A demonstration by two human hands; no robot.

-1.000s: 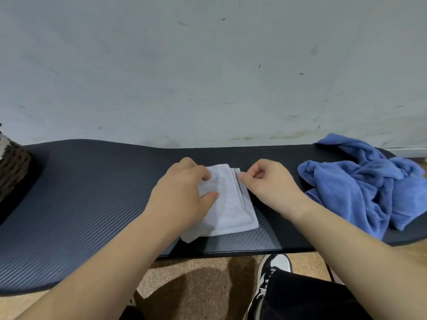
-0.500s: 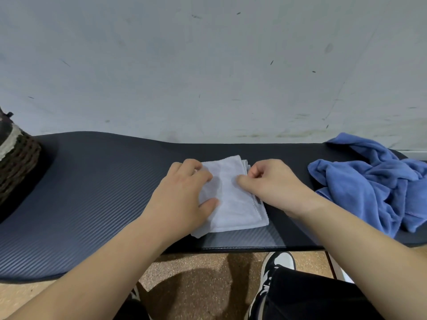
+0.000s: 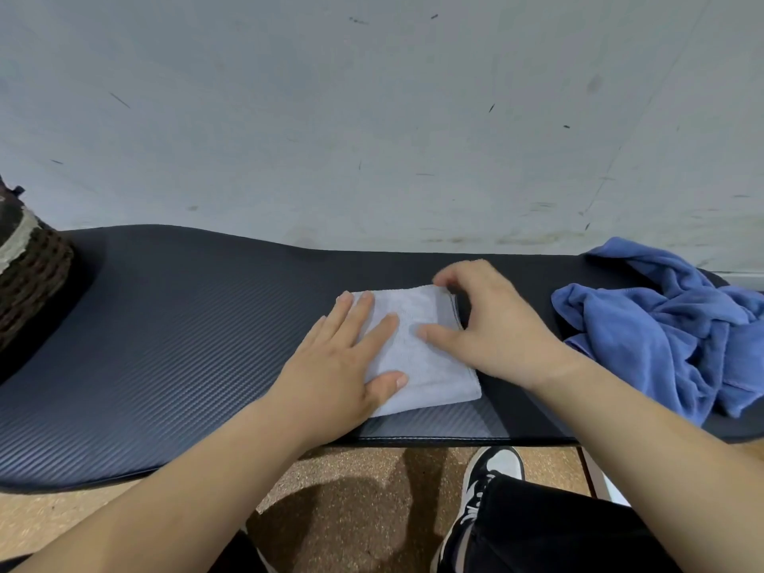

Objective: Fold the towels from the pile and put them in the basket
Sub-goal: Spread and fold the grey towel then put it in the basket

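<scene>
Head camera looks down on a long black ribbed padded surface set against a scuffed pale grey wall. Near the middle of it, close to the front edge, lies a small pale grey-white cloth towel, folded into a neat rectangle. The person's left hand lies flat on the towel's left part, fingers straight and spread, thumb resting on the near left corner. The right hand arches over the towel's right edge, its thumb laid on the cloth and its curled fingers touching the far right corner; I cannot tell whether they pinch the edge or only rest on it. The two hands are close together, not touching. Off to the right, well apart from the folded towel, sits a crumpled pile of blue towels. At the far left edge stands a dark brown woven basket, only partly in view. Below the surface a black-and-white sneaker and a black trouser leg show above a speckled tan floor.
</scene>
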